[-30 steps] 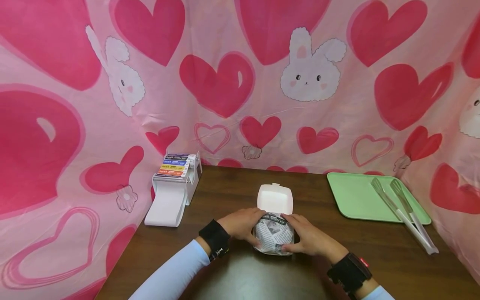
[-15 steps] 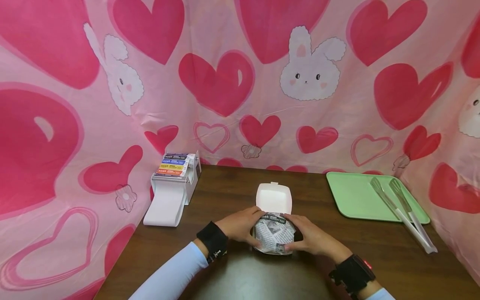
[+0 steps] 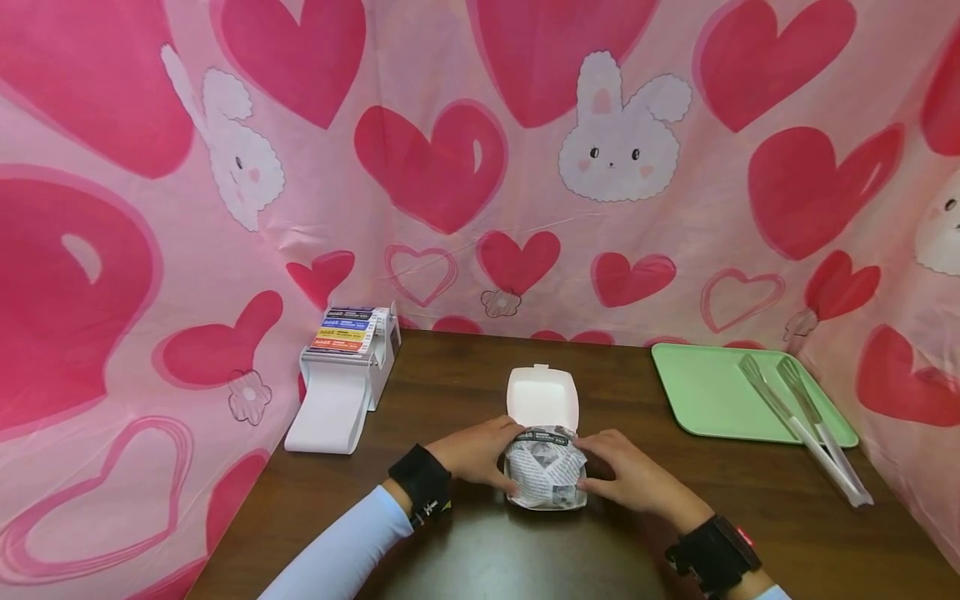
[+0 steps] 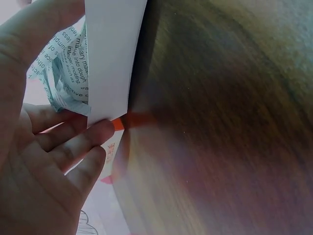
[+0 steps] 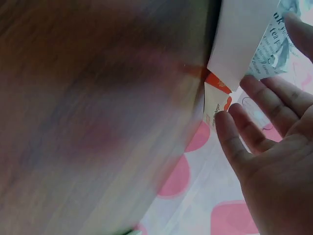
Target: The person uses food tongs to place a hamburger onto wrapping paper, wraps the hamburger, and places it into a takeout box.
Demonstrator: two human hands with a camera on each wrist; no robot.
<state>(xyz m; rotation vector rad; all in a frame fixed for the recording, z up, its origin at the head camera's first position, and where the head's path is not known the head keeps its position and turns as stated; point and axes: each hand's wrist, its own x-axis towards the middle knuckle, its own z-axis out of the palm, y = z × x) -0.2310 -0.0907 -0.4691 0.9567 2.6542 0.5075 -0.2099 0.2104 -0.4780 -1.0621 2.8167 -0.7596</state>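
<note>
A white clamshell box [image 3: 542, 396] stands on the table with its lid tipped back. In its base sits a rounded bundle [image 3: 546, 471] wrapped in newsprint-patterned paper. My left hand [image 3: 480, 450] is at the left side, thumb beside the wrapping's front and fingertips toward the back. From the left wrist, slightly bent fingers reach the box's corner below its wall [image 4: 110, 58]. On the other side, my right hand [image 3: 626, 475] has thumb and fingers spread along the bundle's edge. The right wrist view shows loosely extended fingers near the box's corner. The bundle's underside is hidden.
A dispenser [image 3: 352, 333] with colored label strips and a hanging white strip stands at the left. At the right lies a green tray [image 3: 705, 396] with metal tongs [image 3: 813, 425] across it, handles past its edge. Heart-patterned cloth [image 3: 465, 200] backs the brown table [image 3: 450, 367].
My right hand has drawn outward to the right, and more of the paper bundle's right side shows. The box has shifted slightly left in view, while my left hand stays beside it.
</note>
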